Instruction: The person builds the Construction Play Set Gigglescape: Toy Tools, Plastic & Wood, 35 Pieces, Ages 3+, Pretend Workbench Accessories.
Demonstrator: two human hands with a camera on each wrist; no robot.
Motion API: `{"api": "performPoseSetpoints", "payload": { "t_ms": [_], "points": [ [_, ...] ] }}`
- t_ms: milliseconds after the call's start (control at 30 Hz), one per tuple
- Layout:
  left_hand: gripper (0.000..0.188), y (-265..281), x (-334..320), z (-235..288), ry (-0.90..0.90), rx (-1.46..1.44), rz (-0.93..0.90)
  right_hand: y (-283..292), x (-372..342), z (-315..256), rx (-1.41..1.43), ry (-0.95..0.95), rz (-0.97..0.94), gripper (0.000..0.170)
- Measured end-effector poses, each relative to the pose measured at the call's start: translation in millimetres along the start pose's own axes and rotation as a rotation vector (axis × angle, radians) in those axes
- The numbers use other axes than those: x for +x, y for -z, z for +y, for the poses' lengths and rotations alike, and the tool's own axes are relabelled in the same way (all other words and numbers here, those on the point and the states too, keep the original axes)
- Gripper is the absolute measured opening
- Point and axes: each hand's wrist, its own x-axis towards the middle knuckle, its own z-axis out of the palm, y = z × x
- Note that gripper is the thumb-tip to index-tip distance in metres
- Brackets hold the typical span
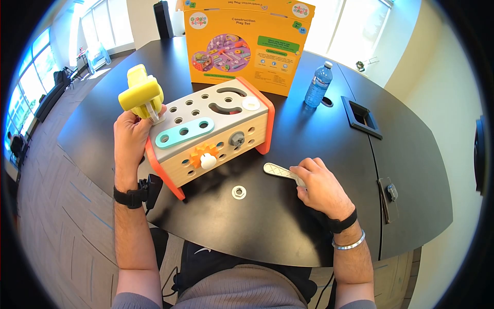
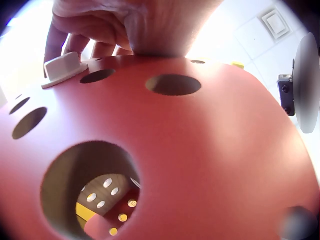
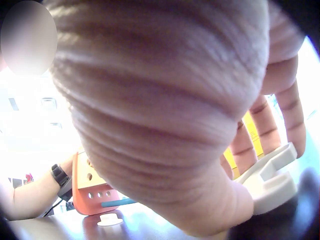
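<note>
In the head view, my left hand [image 1: 133, 136] grips the base of a chunky yellow toy piece [image 1: 140, 95] with a pale post, at the left end of a toy workbench [image 1: 180, 177]. The wrist view shows fingers behind a white flanged piece [image 2: 64, 67] on the bench's red end panel [image 2: 215, 145]. My right hand [image 1: 325, 186] holds a pale toy wrench [image 1: 280, 171] low over the table, its forked end [image 3: 272, 187] between thumb and fingers. A white nut [image 1: 239, 192] lies on the table between bench and hand.
On the bench are a teal strip [image 1: 172, 135], an orange gear [image 1: 198, 154] with a white knob, a grey bolt [image 1: 237, 139] and a white disc [image 1: 251, 103]. Behind stand a yellow carton [image 1: 247, 46] and a water bottle [image 1: 318, 86]. A recessed socket [image 1: 363, 118] is set into the table.
</note>
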Motion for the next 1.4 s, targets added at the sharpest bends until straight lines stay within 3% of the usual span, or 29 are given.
{"api": "performPoseSetpoints", "payload": {
  "t_ms": [200,267,400,667,800,867,967,1033,1100,1400],
  "points": [
    [0.028,2.6,1.7,-10.1,0.034,-0.089,-0.049,2.7,6.7,-8.1,0.144,0.004,-0.052,0.026],
    [0.029,4.4,2.9,-14.2,0.060,-0.166,-0.082,-5.1,7.7,-7.3,0.150,0.138,0.007,0.022],
    [0.035,7.6,5.2,-20.6,0.071,-0.240,-0.170,-13.3,12.2,-19.4,0.134,0.204,-0.005,0.019],
    [0.026,-5.8,-1.4,-3.2,0.028,-0.292,-0.137,-38.1,22.5,-40.3,-0.009,0.270,0.054,0.036],
    [0.027,-7.4,-2.2,-4.0,0.022,-0.223,-0.098,-35.7,22.6,-45.7,-0.050,0.282,0.129,0.035],
    [0.027,-3.2,-0.7,-5.7,0.013,-0.202,-0.085,-27.2,20.4,-50.4,-0.042,0.268,0.067,0.032],
    [0.032,3.2,-0.7,1.7,0.072,0.016,-0.107,-30.0,17.0,-50.7,-0.047,0.250,-0.030,0.025],
    [0.030,-4.0,-9.9,37.2,0.069,0.280,0.024,-33.1,15.3,-50.7,-0.061,0.248,-0.064,0.021],
    [0.030,-7.7,-13.1,47.7,0.073,0.278,0.038,-35.0,15.7,-53.7,-0.110,0.299,0.059,0.019],
    [0.028,-8.9,-9.4,30.0,0.010,0.206,0.104,-34.0,10.4,-103.9,-0.018,0.423,-0.044,0.031]
  ]
}}
